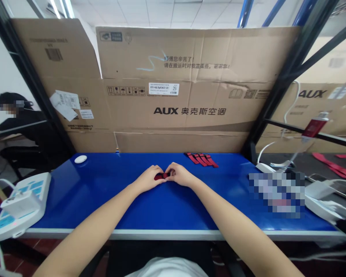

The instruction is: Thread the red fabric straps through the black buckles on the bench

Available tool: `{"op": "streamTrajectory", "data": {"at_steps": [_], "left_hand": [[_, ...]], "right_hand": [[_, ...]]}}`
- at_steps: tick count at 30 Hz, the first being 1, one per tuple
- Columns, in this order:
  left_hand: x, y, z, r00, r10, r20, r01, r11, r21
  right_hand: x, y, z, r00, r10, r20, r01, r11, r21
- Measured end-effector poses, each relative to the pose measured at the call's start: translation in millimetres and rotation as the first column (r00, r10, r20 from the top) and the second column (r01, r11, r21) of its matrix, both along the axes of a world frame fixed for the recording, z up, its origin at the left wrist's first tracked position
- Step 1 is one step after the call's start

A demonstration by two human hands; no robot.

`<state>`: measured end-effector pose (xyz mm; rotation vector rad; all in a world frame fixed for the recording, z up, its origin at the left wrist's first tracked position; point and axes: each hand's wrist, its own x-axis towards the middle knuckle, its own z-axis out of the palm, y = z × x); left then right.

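Observation:
My left hand (148, 178) and my right hand (180, 174) meet over the middle of the blue tabletop (161, 211). Between them is a small red strap (161, 176) with a dark part on it. Fingers of both hands are closed on its two ends, and they hide much of it. Behind and to the right of my right hand lie several red straps with black ends (202, 159), side by side at a slant.
A white power strip (31, 200) with a plug lies at the left. A round white disc (80, 159) sits at the back left. Cardboard (173, 77) walls off the back. Cables and a pixelated patch are at the right. Another person (23, 119) sits beyond the left frame post.

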<state>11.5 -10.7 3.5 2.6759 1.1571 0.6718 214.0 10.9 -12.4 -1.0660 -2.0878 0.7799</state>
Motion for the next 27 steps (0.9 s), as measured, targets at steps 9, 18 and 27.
{"op": "streamTrajectory", "data": {"at_steps": [9,18,27], "left_hand": [[3,-16,11.2,0.983,-0.142,0.114,0.138,0.989,0.045],[8,-14,4.4,0.994,-0.081,0.076,0.079,0.996,0.039],[6,-13,4.6,0.996,-0.05,0.078,0.037,0.985,0.167]], "right_hand": [[26,-2,17.6,0.899,0.175,-0.401,-0.356,0.825,-0.44],[19,-3,15.8,0.884,0.214,-0.415,-0.39,0.826,-0.406],[7,-11,24.0,0.939,0.183,-0.29,-0.233,0.961,-0.15]]}}
